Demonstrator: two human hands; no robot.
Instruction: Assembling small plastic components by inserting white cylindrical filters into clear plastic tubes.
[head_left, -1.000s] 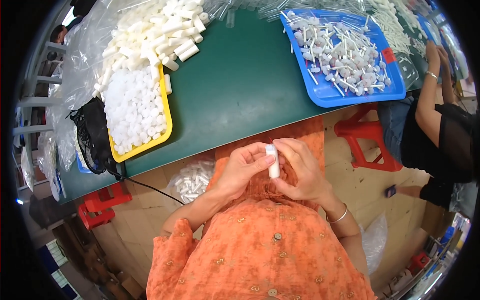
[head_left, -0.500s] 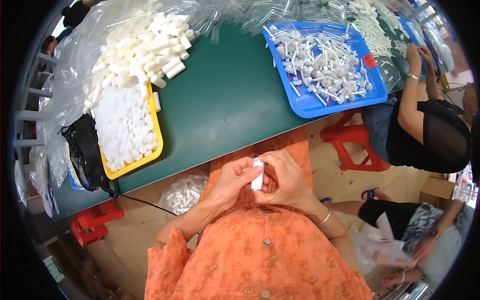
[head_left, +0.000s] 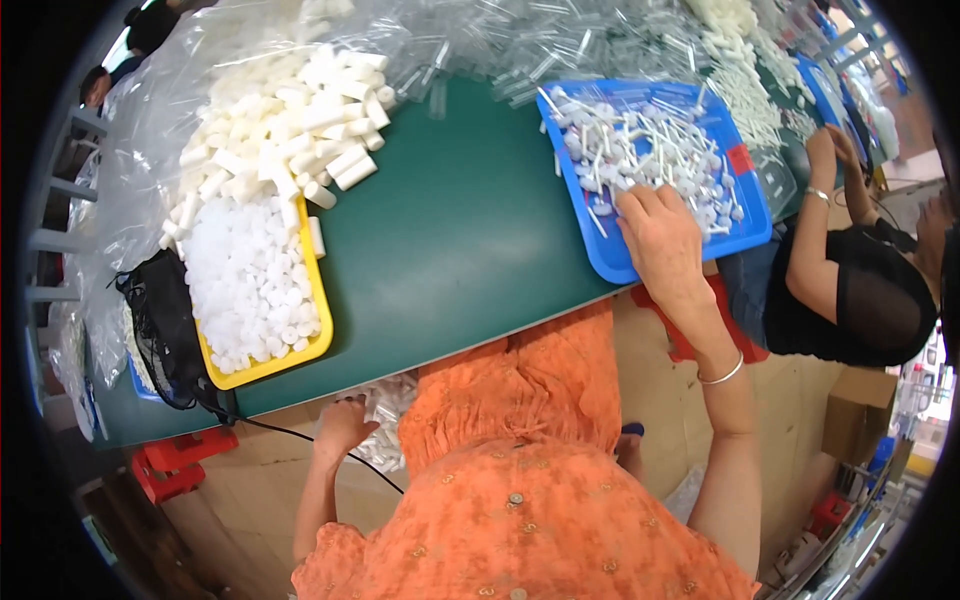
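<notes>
Right hand (head_left: 664, 242), right of centre: fingertips among white sticks (head_left: 680, 150), grip hidden. Sticks look light, stiff; best pinched mid-length. Left hand (head_left: 343, 427), lower left, hold unclear.

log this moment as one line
left hand: at white cylinders | right hand: at stemmed parts in blue tray | grasp: unclear for both

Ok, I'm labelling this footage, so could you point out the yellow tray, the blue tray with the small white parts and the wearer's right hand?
Yellow tray (head_left: 272, 366): head view, on its near rim.
Blue tray (head_left: 610, 262): head view, on its near left corner.
Right hand (head_left: 664, 240): head view, on the back of the hand.
</notes>
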